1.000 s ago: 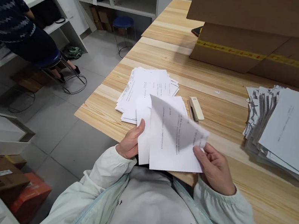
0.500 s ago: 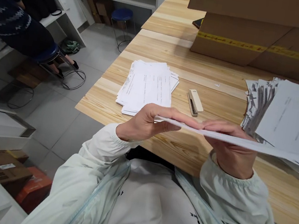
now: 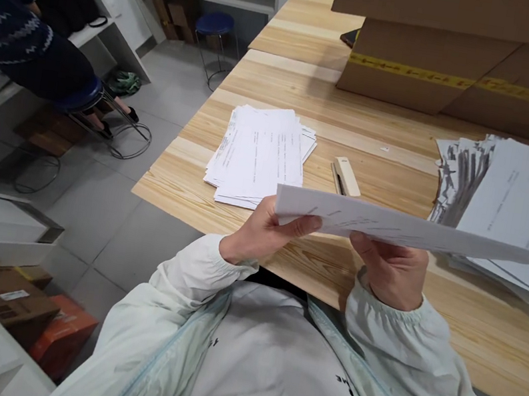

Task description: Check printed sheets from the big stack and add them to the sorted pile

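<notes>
The sheets (image 3: 391,227), almost edge-on before, now show us some print; the fingers of our left hand (image 3: 262,230) and right hand (image 3: 394,275) pinch them.

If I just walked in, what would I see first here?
Probably the white printed paper, held over the wooden table by the left hand and right hand. Big brown cardboard boxes with yellow tape stand at the upper right. A cream stapler lies between the left paper stack and the taller-looking right paper stack.

Fingers (image 3: 304,225) holding printed sheets (image 3: 402,226), stapler (image 3: 348,176) beyond, wooden table (image 3: 383,123)
</notes>
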Action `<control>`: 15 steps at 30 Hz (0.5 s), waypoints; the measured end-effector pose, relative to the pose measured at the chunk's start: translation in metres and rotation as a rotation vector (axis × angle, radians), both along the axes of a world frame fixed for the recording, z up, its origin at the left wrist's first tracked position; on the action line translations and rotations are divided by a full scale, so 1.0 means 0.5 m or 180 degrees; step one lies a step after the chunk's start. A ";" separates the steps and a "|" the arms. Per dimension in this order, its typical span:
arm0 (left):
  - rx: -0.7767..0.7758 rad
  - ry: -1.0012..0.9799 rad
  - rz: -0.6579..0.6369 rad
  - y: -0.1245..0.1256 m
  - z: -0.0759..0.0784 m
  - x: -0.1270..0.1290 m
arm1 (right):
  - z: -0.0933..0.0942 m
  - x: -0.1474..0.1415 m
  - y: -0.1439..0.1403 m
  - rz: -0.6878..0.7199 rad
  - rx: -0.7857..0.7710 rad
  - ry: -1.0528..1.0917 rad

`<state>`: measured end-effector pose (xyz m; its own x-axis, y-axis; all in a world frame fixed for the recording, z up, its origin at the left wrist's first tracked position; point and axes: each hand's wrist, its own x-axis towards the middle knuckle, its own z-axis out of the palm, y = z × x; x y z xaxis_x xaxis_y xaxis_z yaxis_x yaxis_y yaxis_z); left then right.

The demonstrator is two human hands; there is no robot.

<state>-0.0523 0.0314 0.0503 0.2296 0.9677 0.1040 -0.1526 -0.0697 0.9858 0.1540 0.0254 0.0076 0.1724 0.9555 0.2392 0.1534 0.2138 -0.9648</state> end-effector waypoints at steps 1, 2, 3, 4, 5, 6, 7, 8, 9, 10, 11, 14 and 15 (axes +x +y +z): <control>-0.0032 -0.0011 -0.0003 -0.001 0.003 0.003 | 0.005 0.000 -0.002 -0.0038 0.0013 -0.0028; -0.0075 -0.0015 0.0002 -0.001 0.003 0.005 | 0.007 0.001 -0.003 -0.0052 0.0003 -0.0055; -0.0119 -0.0013 0.0017 -0.001 0.001 0.008 | 0.007 0.003 -0.004 -0.0046 -0.0018 -0.0075; -0.0153 -0.0002 0.0024 -0.001 -0.002 0.010 | 0.005 0.005 -0.004 -0.0024 -0.0038 -0.0093; -0.0172 0.0009 0.0032 0.000 -0.007 0.011 | 0.002 0.007 -0.003 0.0005 -0.0059 -0.0107; -0.0174 0.0015 0.0035 0.001 -0.012 0.012 | -0.002 0.010 -0.003 0.0023 -0.0062 -0.0109; -0.0167 0.0014 0.0033 0.002 -0.016 0.013 | -0.006 0.011 -0.002 0.0045 -0.0058 -0.0107; -0.0164 0.0008 0.0030 0.003 -0.020 0.013 | -0.009 0.012 -0.001 0.0060 -0.0045 -0.0103; -0.0169 -0.0002 0.0031 0.004 -0.022 0.013 | -0.011 0.013 0.000 0.0067 -0.0030 -0.0098; -0.0185 -0.0007 0.0034 0.004 -0.023 0.013 | -0.012 0.012 0.001 0.0076 -0.0022 -0.0096; -0.0205 -0.0008 0.0038 0.004 -0.022 0.014 | -0.013 0.012 0.000 0.0078 -0.0018 -0.0099; -0.0230 -0.0012 0.0057 0.000 -0.011 0.020 | -0.006 0.013 -0.009 -0.0058 0.0027 -0.0226; -0.0225 -0.0039 0.0094 -0.004 -0.004 0.025 | -0.001 0.017 -0.015 -0.0104 -0.0003 -0.0283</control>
<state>-0.0396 0.0293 0.0483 0.2000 0.9791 0.0378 -0.1635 -0.0047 0.9865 0.1626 0.0178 0.0072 0.1815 0.9500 0.2541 0.2452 0.2065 -0.9472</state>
